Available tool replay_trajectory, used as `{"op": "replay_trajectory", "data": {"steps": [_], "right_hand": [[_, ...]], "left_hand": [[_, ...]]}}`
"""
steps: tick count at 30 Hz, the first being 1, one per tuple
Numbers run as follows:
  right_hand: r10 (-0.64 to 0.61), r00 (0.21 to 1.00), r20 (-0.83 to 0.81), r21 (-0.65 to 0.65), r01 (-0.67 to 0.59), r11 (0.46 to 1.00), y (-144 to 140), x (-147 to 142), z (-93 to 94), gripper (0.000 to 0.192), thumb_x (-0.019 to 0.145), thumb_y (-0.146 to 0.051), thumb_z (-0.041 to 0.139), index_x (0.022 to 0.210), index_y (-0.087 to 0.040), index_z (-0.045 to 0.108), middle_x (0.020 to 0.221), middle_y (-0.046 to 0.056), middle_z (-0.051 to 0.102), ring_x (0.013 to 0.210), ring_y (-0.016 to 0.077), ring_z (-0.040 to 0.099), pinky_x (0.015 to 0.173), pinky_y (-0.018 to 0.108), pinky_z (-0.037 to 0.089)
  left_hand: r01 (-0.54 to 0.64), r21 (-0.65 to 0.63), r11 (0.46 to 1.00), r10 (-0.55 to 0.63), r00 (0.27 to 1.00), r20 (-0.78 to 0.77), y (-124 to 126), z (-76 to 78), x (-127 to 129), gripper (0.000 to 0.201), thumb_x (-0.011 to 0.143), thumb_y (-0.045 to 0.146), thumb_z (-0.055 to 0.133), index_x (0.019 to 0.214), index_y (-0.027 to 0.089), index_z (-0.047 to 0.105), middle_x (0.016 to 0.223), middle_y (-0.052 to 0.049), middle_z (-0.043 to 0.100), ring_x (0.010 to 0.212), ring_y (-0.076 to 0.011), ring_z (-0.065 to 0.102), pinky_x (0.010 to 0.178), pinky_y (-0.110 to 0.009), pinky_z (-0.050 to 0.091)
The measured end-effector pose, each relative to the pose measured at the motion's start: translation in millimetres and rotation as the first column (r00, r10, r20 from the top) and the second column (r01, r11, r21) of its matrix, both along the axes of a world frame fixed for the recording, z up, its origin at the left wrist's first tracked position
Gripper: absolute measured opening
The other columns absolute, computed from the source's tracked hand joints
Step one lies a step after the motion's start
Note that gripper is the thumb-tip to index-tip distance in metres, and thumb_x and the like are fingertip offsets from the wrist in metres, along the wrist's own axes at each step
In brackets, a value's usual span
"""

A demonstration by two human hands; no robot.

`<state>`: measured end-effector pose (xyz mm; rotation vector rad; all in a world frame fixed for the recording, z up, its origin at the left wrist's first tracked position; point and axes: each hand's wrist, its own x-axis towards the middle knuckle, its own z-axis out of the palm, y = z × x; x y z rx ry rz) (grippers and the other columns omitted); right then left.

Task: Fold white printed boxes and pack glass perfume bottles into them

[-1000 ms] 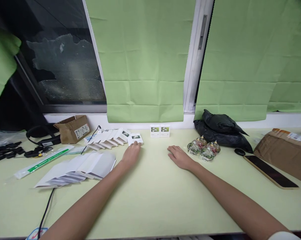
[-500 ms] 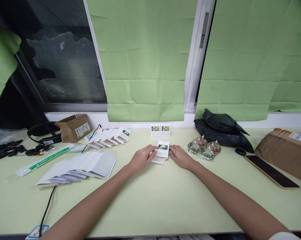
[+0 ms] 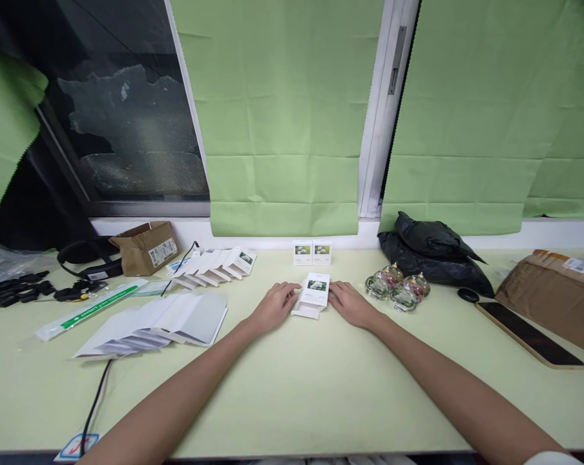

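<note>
Between both hands, the flat carton (image 3: 314, 292) now lies on the table (image 3: 292, 387), loose fingers touching its sides.

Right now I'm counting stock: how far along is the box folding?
Two made-up boxes stand by the window sill. In hand: a flat box blank lies on the table between the left hand and right hand, both touching it, not yet squared up. Left: a fanned row of printed blanks and the white inserts.
</note>
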<state>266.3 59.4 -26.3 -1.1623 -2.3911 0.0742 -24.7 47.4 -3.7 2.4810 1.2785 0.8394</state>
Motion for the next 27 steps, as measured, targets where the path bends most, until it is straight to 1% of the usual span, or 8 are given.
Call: {"op": "replay_trajectory", "data": {"steps": [5, 9, 13, 18, 24, 27], "right_hand": [[-0.009, 1.000, 0.006, -0.003, 0.009, 1.000, -0.6, -0.1, 0.2, 0.036, 0.107, -0.029, 0.044, 0.142, -0.020, 0.052, 0.132, 0.013, 0.064, 0.125, 0.0270, 0.055, 0.109, 0.046, 0.043], [-0.009, 1.000, -0.002, 0.000, 0.009, 1.000, -2.2, -0.4, 1.9, 0.036, 0.107, -0.028, 0.044, 0.141, -0.019, 0.053, 0.131, 0.013, 0.064, 0.124, 0.0269, 0.055, 0.108, 0.045, 0.043], [-0.010, 1.000, -0.001, -0.001, 0.010, 1.000, -4.2, -0.9, 4.4, 0.036, 0.107, -0.027, 0.043, 0.141, -0.020, 0.053, 0.131, 0.013, 0.065, 0.124, 0.0271, 0.056, 0.108, 0.045, 0.043], [-0.011, 1.000, -0.018, -0.004, 0.011, 1.000, -5.1, -1.6, 4.8, 0.036, 0.106, -0.025, 0.045, 0.141, -0.021, 0.052, 0.133, 0.012, 0.064, 0.126, 0.0267, 0.055, 0.109, 0.043, 0.043], [-0.116, 0.993, -0.022, -0.029, 0.115, 0.993, -4.6, -1.4, 1.7, 0.034, 0.104, -0.028, 0.049, 0.136, -0.018, 0.055, 0.130, 0.014, 0.063, 0.122, 0.0294, 0.056, 0.106, 0.044, 0.044], [-0.123, 0.992, -0.027, -0.025, 0.122, 0.992, -4.1, -0.9, 0.6, 0.033, 0.104, -0.030, 0.050, 0.135, -0.018, 0.056, 0.129, 0.014, 0.063, 0.121, 0.0293, 0.056, 0.105, 0.043, 0.044]], "left_hand": [[0.045, 0.080, 0.996, -0.039, 0.997, -0.072, 1.5, -4.0, -0.7, 0.037, 0.107, 0.031, 0.040, 0.137, 0.029, 0.061, 0.113, -0.008, 0.066, 0.108, -0.0254, 0.058, 0.097, -0.041, 0.048], [0.066, 0.107, 0.992, -0.056, 0.994, -0.096, 1.7, -5.1, -1.6, 0.036, 0.106, 0.028, 0.041, 0.138, 0.028, 0.059, 0.120, -0.008, 0.065, 0.112, -0.0253, 0.057, 0.100, -0.042, 0.047], [0.075, 0.112, 0.991, -0.064, 0.993, -0.101, -0.2, -3.3, -1.4, 0.037, 0.106, 0.027, 0.040, 0.139, 0.029, 0.058, 0.126, -0.009, 0.064, 0.117, -0.0257, 0.057, 0.103, -0.044, 0.047], [0.083, 0.131, 0.988, -0.068, 0.992, -0.110, -1.8, -0.9, -0.1, 0.037, 0.105, 0.027, 0.043, 0.139, 0.029, 0.058, 0.134, -0.007, 0.063, 0.124, -0.0254, 0.055, 0.106, -0.044, 0.046], [0.075, 0.102, 0.992, -0.062, 0.990, -0.123, -2.7, 0.2, 0.4, 0.039, 0.106, 0.030, 0.042, 0.144, 0.029, 0.053, 0.138, -0.006, 0.063, 0.128, -0.0255, 0.053, 0.108, -0.043, 0.043], [0.040, 0.099, 0.994, -0.027, 0.990, -0.137, -1.9, -1.1, 0.1, 0.038, 0.106, 0.032, 0.043, 0.143, 0.028, 0.052, 0.138, -0.006, 0.062, 0.128, -0.0266, 0.053, 0.107, -0.044, 0.042]]}}
